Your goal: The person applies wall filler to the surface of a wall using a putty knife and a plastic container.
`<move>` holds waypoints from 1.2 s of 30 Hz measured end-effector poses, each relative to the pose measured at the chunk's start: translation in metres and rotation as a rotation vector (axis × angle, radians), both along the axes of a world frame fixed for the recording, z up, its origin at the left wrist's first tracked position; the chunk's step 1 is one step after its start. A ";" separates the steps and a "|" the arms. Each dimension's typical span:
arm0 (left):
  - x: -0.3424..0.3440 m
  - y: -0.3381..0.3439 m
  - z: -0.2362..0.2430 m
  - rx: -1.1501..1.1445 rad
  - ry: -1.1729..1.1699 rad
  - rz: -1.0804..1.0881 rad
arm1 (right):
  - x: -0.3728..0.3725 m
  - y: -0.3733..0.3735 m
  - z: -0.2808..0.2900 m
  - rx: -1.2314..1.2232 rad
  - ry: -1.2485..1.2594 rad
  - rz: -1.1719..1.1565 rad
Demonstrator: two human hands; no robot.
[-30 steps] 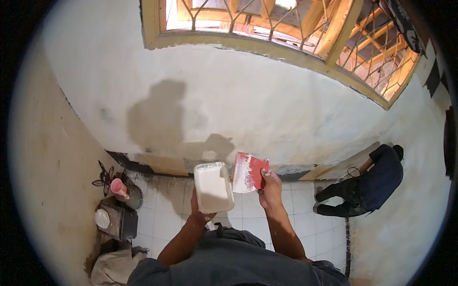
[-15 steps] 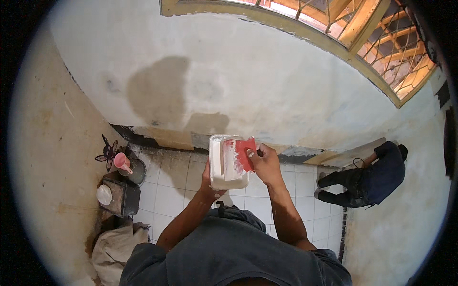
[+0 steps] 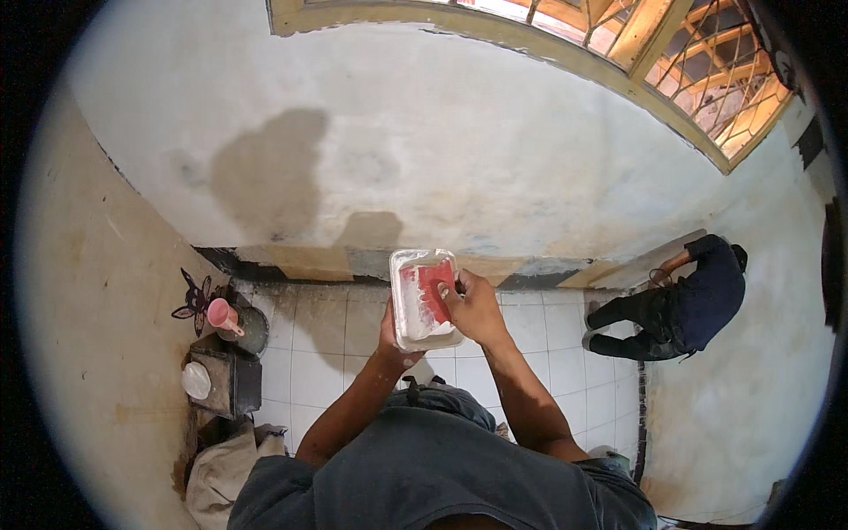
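Held in front of my body is a white plastic tray [image 3: 397, 287], its rim and inside smeared with white putty. My left hand [image 3: 391, 340] grips it at the left side and lower corner, with its fingers partly hidden under the tray. Over the tray, my right hand [image 3: 475, 306] pinches a red putty spreader [image 3: 433, 281], thumb on its face. White putty coats the spreader's ragged-looking left and lower part, which lies within the tray's outline. Whether the blade touches the tray's bottom is hard to tell.
Ahead stands a patchy white wall [image 3: 459, 168] below a yellow-framed barred window [image 3: 632, 84]. At left, a pink dipper [image 3: 223, 314] rests by a dark bucket [image 3: 253, 333], near a black box [image 3: 245, 386] and a pale sack [image 3: 221, 477]. Another person [image 3: 707, 296] bends by the right wall.
The red spreader has moved left and turned, from the tray's right edge to well inside it. My right hand has moved left with it. The view has shifted slightly.
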State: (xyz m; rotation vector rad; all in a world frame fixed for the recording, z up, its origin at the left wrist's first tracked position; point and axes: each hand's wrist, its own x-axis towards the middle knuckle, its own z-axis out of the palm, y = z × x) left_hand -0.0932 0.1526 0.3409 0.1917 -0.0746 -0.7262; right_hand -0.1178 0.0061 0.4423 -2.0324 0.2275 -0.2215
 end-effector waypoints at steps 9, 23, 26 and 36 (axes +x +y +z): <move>0.004 -0.004 0.007 0.095 0.138 0.022 | -0.003 -0.005 0.007 -0.007 0.033 -0.034; 0.001 -0.012 0.012 0.043 0.196 -0.089 | -0.015 -0.013 -0.021 0.239 0.115 -0.172; 0.001 -0.008 0.010 0.059 0.224 -0.093 | -0.020 -0.009 -0.003 0.479 0.029 -0.188; 0.006 0.002 -0.011 0.029 0.008 -0.071 | -0.029 -0.017 0.015 0.845 -0.132 -0.320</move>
